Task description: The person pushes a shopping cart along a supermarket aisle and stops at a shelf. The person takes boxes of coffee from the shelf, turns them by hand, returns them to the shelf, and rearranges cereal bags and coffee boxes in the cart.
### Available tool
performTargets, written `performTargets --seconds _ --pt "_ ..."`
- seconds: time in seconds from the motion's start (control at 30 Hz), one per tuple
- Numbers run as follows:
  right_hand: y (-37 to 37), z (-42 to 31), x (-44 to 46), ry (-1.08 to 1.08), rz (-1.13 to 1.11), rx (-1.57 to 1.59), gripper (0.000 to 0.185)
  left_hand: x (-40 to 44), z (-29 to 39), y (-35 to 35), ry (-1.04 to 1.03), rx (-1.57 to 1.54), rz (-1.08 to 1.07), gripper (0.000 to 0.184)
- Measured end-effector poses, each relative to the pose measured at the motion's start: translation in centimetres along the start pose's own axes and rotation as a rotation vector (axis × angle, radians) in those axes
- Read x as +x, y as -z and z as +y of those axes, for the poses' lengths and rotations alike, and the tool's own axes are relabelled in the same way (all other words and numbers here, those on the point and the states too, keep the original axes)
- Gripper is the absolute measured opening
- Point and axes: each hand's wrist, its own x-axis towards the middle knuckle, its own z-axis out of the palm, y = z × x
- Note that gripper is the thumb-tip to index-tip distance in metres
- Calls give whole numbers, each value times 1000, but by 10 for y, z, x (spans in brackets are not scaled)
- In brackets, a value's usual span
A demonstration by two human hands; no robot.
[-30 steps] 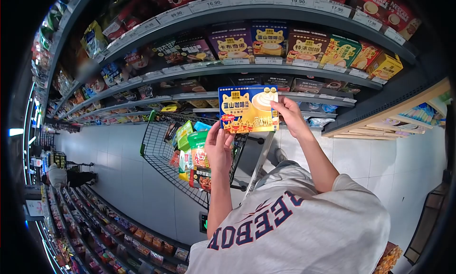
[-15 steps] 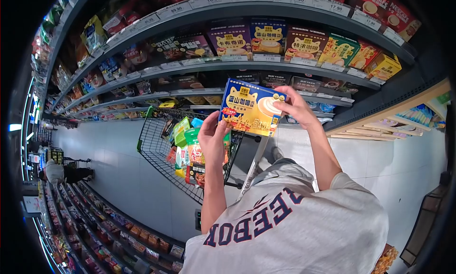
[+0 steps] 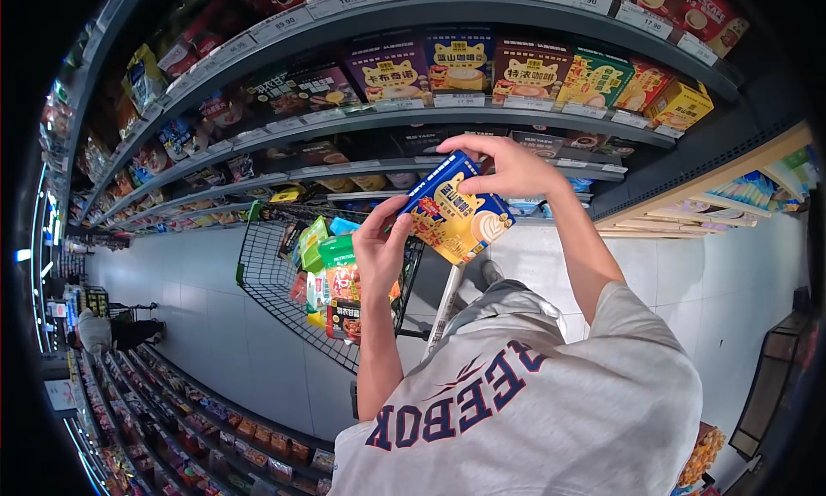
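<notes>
A blue and yellow coffee box is held up in front of my chest, tilted so that its right side hangs lower. My left hand grips its left corner, thumb on the front. My right hand has hold of the top edge, its thumb over the printed face and its fingers behind or above the box. Below and left of my left hand, a black wire shopping cart carries several packages, among them a green and orange bag.
Curved shelves with coffee boxes and price tags stand ahead. More shelves run along the lower left. A person is beside another cart at the far left. A wooden display rack stands at the right.
The box has turned clockwise and tilted. My right hand has shifted from its right side to its top edge. My left hand still holds the left side.
</notes>
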Motion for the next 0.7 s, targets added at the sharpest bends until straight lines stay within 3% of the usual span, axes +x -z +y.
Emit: performTargets --seconds 0.07,0.2,0.33,0.43,0.57,0.7 --pt "3 0 3 104 -69 -190 53 3 2 -1 -33 27 -47 28" --pt "9 -9 9 82 -96 -390 52 11 0 -6 -74 31 -69 28" --pt "7 -6 9 -27 39 -11 67 14 -1 -10 -119 5 -28 29" --pt "10 1 7 -64 153 96 66 14 -14 -7 -85 -129 91 31" --pt "24 18 -6 -182 96 343 62 12 -36 -14 66 -587 286 32" --pt "20 18 -20 -216 172 381 60 7 -48 -32 121 -722 333 36"
